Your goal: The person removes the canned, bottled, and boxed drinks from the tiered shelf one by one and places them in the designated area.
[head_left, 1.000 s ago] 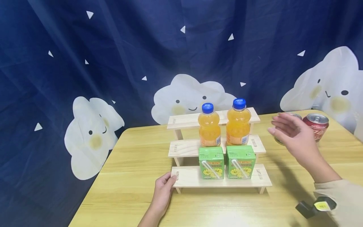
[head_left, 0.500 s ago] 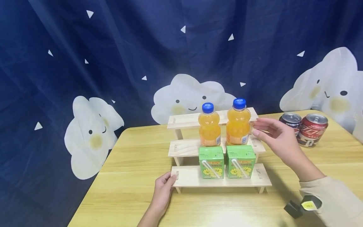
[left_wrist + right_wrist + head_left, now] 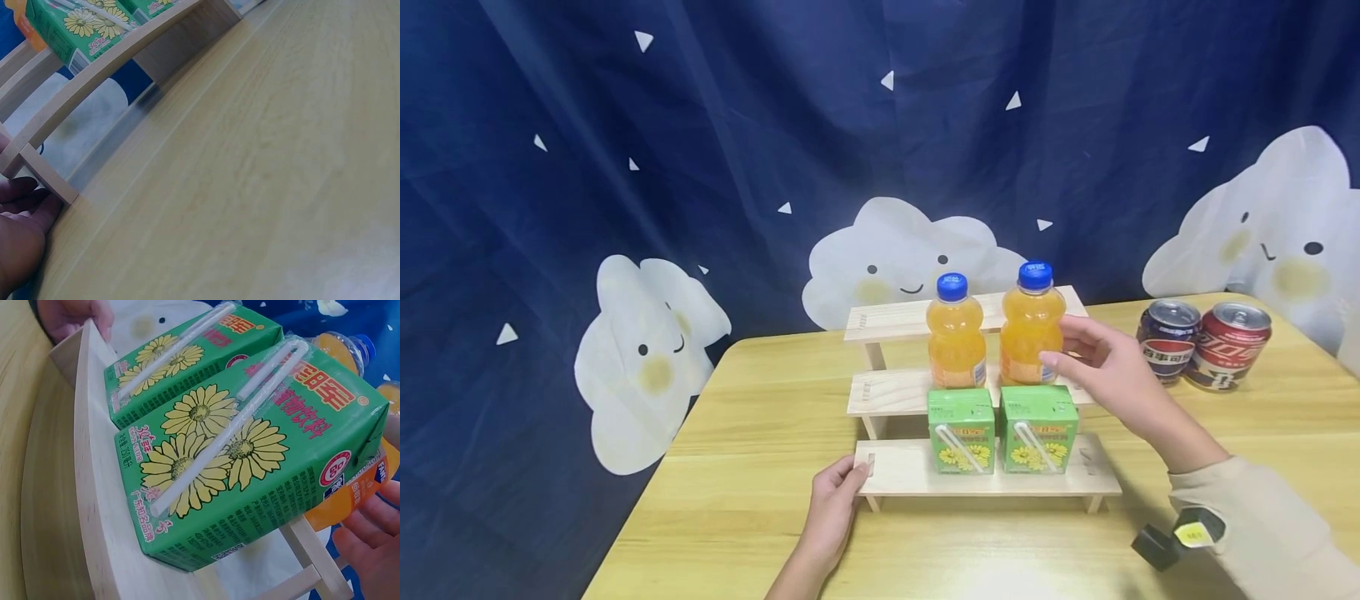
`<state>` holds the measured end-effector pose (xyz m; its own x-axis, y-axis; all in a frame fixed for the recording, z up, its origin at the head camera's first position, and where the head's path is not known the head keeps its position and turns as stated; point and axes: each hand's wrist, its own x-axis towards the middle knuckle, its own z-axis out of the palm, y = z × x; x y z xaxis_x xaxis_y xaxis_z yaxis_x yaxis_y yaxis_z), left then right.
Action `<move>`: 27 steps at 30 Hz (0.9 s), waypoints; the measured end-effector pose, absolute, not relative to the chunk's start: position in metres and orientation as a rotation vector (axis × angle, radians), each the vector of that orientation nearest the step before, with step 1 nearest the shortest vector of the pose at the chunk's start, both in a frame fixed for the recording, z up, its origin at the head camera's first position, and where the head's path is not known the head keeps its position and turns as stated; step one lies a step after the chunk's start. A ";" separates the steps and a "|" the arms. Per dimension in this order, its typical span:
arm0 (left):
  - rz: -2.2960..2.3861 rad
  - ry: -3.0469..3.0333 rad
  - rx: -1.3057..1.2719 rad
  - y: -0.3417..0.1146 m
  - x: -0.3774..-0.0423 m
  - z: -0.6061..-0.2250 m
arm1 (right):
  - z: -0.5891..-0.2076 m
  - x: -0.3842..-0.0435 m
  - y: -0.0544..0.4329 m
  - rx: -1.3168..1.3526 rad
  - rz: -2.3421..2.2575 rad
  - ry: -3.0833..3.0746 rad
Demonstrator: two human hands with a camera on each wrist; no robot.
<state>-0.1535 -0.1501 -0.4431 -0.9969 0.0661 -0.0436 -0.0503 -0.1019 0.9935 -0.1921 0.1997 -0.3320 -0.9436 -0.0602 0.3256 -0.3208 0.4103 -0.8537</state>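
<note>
A three-tier wooden display rack (image 3: 895,467) stands on the table. My left hand (image 3: 833,510) grips the left end of its lowest step, thumb on top; in the left wrist view its fingers (image 3: 25,200) lie by the rack's leg. My right hand (image 3: 1112,375) is at the right-hand bottle of orange drink (image 3: 1032,325), thumb at the front and fingers round its right side. Another blue-capped orange drink bottle (image 3: 955,337) stands left of it on the middle step. Two green drink cartons (image 3: 961,433) with straws sit on the lowest step, large in the right wrist view.
A dark blue can (image 3: 1168,342) and a red can (image 3: 1228,346) stand side by side at the back right of the wooden table (image 3: 737,433). Behind hangs a navy curtain (image 3: 737,108) with white clouds. The rack's top step (image 3: 887,321) bears nothing.
My right hand has moved left from in front of the cans to the right-hand bottle, uncovering both cans. My left hand stays on the rack.
</note>
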 end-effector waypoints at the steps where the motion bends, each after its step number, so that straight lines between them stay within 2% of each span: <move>1: 2.275 2.051 0.019 -0.150 -0.154 -0.443 | -0.332 -0.192 0.200 0.331 1.554 -2.425; 13: 2.270 2.057 0.017 -0.150 -0.154 -0.444 | -0.332 -0.193 0.200 0.270 1.541 -2.470; 27: 2.272 2.055 0.013 -0.150 -0.154 -0.444 | -0.329 -0.198 0.191 0.332 1.568 -2.593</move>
